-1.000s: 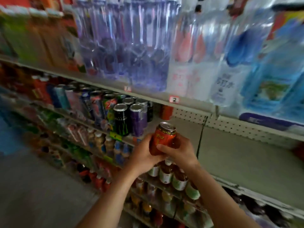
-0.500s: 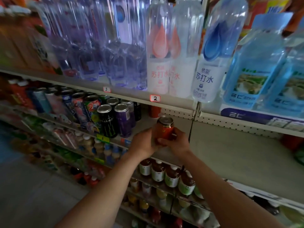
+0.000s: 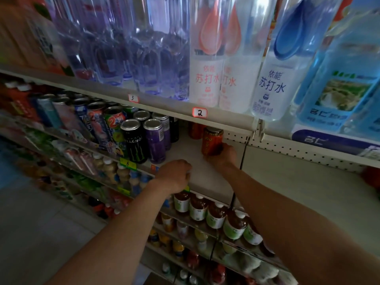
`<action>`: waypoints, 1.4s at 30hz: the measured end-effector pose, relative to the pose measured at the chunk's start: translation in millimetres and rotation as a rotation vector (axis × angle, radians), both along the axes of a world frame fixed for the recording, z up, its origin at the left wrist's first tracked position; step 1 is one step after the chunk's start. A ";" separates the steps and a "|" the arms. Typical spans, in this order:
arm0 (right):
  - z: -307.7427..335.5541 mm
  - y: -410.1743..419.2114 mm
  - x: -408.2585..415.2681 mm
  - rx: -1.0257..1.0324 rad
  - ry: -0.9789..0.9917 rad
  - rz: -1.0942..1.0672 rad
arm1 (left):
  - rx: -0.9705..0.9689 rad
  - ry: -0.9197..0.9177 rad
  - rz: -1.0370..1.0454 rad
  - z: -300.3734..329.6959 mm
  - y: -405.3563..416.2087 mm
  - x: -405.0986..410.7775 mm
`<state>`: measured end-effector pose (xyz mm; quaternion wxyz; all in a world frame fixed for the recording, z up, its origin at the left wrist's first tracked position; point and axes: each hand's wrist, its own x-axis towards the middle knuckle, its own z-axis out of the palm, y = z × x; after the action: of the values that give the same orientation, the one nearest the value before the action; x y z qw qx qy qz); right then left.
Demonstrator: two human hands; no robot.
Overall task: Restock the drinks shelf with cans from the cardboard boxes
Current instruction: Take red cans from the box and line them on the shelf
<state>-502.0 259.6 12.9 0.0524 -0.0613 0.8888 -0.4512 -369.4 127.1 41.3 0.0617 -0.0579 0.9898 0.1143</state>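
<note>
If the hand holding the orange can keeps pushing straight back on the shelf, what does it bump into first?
Probably the other orange can just behind and left of the held orange can in the right hand; otherwise the pegboard back wall. Depth is unclear.

Right hand gripping, left hand curled

Soda bottles: "苏打水". Shelf tags: "2", "3", "6". Cans: "2元".

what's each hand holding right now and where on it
The right hand grips the orange can around its lower body, on the shelf. The left hand holds nothing.
</note>
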 end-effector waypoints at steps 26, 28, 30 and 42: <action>-5.9 -18.0 -48.3 0.097 0.015 -0.181 | 0.054 0.078 0.000 -10.9 -12.1 -5.8; -6.5 -18.5 -47.9 0.108 0.013 -0.187 | 0.049 0.071 -0.004 -10.4 -11.5 -6.0; -6.2 -19.0 -49.6 0.122 0.016 -0.189 | 0.042 0.073 -0.004 -11.5 -12.0 -6.1; 23.7 -5.3 37.3 -0.193 0.310 -0.108 | 0.191 0.710 0.043 -21.6 -13.0 50.8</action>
<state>-464.7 254.3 36.6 -0.1156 -0.0871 0.8407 -0.5219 -318.6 114.2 19.7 -0.2831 -0.0294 0.9330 0.2202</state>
